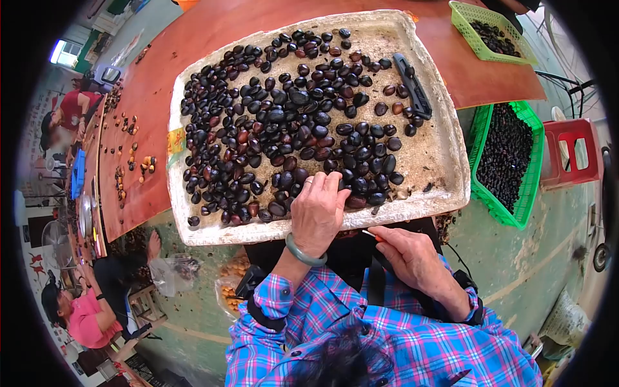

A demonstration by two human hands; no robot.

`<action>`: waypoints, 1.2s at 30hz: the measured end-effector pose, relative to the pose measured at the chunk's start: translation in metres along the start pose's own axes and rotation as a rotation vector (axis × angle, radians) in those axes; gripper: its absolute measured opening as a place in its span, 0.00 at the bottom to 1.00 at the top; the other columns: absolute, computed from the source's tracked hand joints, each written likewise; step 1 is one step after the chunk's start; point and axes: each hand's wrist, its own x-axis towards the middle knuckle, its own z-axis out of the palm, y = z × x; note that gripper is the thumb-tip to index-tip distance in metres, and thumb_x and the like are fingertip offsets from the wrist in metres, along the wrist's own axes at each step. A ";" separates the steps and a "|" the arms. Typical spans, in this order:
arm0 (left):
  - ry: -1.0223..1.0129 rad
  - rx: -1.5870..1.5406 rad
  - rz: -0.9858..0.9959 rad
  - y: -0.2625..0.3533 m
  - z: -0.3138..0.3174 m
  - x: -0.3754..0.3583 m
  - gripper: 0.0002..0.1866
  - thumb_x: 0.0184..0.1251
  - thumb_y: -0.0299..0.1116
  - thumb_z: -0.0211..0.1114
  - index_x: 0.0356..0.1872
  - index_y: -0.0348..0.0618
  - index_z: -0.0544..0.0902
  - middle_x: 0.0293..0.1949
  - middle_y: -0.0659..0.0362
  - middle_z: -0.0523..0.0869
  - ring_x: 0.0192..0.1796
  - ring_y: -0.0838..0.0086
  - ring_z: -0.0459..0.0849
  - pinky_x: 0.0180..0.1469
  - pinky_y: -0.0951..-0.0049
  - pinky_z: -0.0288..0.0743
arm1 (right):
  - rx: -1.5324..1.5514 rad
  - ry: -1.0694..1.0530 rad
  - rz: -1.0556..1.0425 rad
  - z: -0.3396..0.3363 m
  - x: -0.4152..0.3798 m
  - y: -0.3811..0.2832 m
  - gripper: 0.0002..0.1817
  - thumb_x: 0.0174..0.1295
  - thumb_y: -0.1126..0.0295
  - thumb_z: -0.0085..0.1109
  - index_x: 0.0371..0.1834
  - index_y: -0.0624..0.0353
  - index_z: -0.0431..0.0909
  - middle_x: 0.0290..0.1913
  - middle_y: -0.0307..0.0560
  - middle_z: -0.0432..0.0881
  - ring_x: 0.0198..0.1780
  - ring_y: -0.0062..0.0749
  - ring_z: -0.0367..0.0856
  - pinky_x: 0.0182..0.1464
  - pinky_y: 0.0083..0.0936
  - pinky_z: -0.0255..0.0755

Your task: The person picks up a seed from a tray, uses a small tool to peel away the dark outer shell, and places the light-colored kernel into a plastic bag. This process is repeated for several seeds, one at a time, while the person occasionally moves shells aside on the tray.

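Note:
A white foam tray (445, 187) lies on the red-brown table, with many dark, glossy nuts (277, 116) spread over its floor. My left hand (318, 209), a jade-coloured bangle at its wrist, reaches over the tray's near rim. Its fingers are bent down at the nuts, and whatever is under the fingertips is hidden. Just outside the near rim, my right hand (409, 255) is closed on a small knife (376, 237) with an orange handle, its short blade pointing left. A black tool (412, 87) rests inside the tray at the right.
A green crate (532, 174) full of dark nuts stands right of the table, beside a red stool (570, 155). A yellow-green basket (464, 26) sits at the back right. Two other people work at the left, near small heaps of nuts and a blue tray (78, 174).

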 end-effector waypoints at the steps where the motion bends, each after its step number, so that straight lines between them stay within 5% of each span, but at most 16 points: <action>1: -0.007 0.046 0.019 0.000 0.001 0.002 0.16 0.51 0.28 0.68 0.42 0.37 0.77 0.28 0.56 0.76 0.31 0.67 0.76 0.33 0.71 0.70 | 0.015 0.012 -0.009 -0.001 -0.001 0.002 0.16 0.58 0.74 0.56 0.51 0.57 0.74 0.36 0.54 0.81 0.35 0.48 0.81 0.33 0.35 0.75; 2: -0.022 0.052 0.027 -0.001 -0.003 0.000 0.16 0.51 0.28 0.68 0.42 0.37 0.77 0.28 0.56 0.76 0.31 0.67 0.76 0.33 0.71 0.70 | 0.035 0.027 -0.012 0.001 -0.003 0.004 0.16 0.58 0.74 0.56 0.51 0.58 0.74 0.36 0.54 0.81 0.34 0.48 0.81 0.33 0.35 0.75; 5: -0.115 -0.679 -0.399 -0.012 -0.021 -0.024 0.16 0.51 0.20 0.66 0.42 0.34 0.76 0.31 0.63 0.81 0.31 0.82 0.78 0.31 0.83 0.70 | 0.237 0.015 0.089 -0.001 -0.002 0.000 0.19 0.61 0.77 0.51 0.56 0.60 0.70 0.30 0.52 0.79 0.30 0.41 0.80 0.32 0.29 0.73; 7: -0.025 -1.194 -0.605 0.004 -0.039 -0.039 0.17 0.50 0.21 0.68 0.42 0.35 0.76 0.32 0.60 0.82 0.31 0.80 0.79 0.33 0.83 0.72 | 0.412 -0.093 0.146 -0.005 0.002 -0.011 0.21 0.63 0.78 0.48 0.61 0.61 0.65 0.23 0.48 0.73 0.24 0.31 0.74 0.29 0.24 0.68; 8: -0.027 -1.227 -0.632 0.008 -0.042 -0.048 0.17 0.49 0.21 0.69 0.42 0.36 0.76 0.31 0.60 0.82 0.32 0.79 0.79 0.33 0.82 0.73 | 0.502 -0.103 0.121 0.002 0.002 -0.011 0.22 0.63 0.78 0.47 0.62 0.61 0.63 0.20 0.44 0.67 0.21 0.25 0.67 0.26 0.22 0.65; 9: -0.111 -1.301 -0.594 0.007 -0.046 -0.058 0.18 0.53 0.20 0.67 0.46 0.36 0.75 0.37 0.62 0.80 0.40 0.81 0.78 0.46 0.81 0.72 | 0.516 -0.103 0.123 0.004 0.004 -0.015 0.22 0.63 0.78 0.47 0.62 0.61 0.63 0.20 0.44 0.67 0.21 0.25 0.67 0.26 0.22 0.65; 11: -0.055 -1.433 -0.598 0.014 -0.046 -0.071 0.18 0.52 0.20 0.68 0.46 0.36 0.75 0.39 0.61 0.80 0.41 0.80 0.78 0.46 0.80 0.72 | 0.585 -0.224 0.149 0.002 0.004 -0.028 0.22 0.63 0.78 0.47 0.62 0.61 0.63 0.20 0.45 0.69 0.21 0.24 0.68 0.26 0.22 0.65; 20: 0.021 -1.398 -0.507 0.027 -0.045 -0.093 0.18 0.53 0.20 0.68 0.46 0.35 0.74 0.45 0.57 0.77 0.44 0.77 0.79 0.48 0.79 0.74 | 0.539 -0.319 0.077 0.008 -0.003 -0.036 0.25 0.62 0.78 0.48 0.65 0.59 0.62 0.20 0.42 0.69 0.22 0.22 0.67 0.26 0.19 0.63; 22: 0.042 -1.401 -0.497 0.026 -0.045 -0.095 0.19 0.53 0.21 0.68 0.46 0.34 0.74 0.45 0.56 0.77 0.44 0.76 0.79 0.47 0.78 0.75 | 0.499 -0.252 0.018 0.011 -0.006 -0.037 0.23 0.61 0.78 0.51 0.61 0.61 0.65 0.35 0.59 0.80 0.28 0.44 0.79 0.32 0.26 0.71; 31: 0.161 -1.562 -0.563 0.032 -0.051 -0.097 0.22 0.48 0.21 0.71 0.47 0.34 0.76 0.42 0.54 0.77 0.41 0.73 0.81 0.42 0.77 0.78 | 0.559 -0.342 0.165 0.008 -0.011 -0.037 0.24 0.61 0.78 0.50 0.62 0.60 0.65 0.27 0.54 0.77 0.22 0.28 0.74 0.26 0.23 0.67; 36: 0.087 -1.150 -0.465 0.032 -0.059 -0.097 0.20 0.44 0.20 0.73 0.41 0.34 0.78 0.39 0.55 0.78 0.40 0.75 0.81 0.40 0.78 0.79 | 0.579 -0.329 0.126 0.011 -0.013 -0.037 0.24 0.60 0.77 0.51 0.63 0.58 0.65 0.25 0.53 0.76 0.20 0.28 0.71 0.25 0.24 0.66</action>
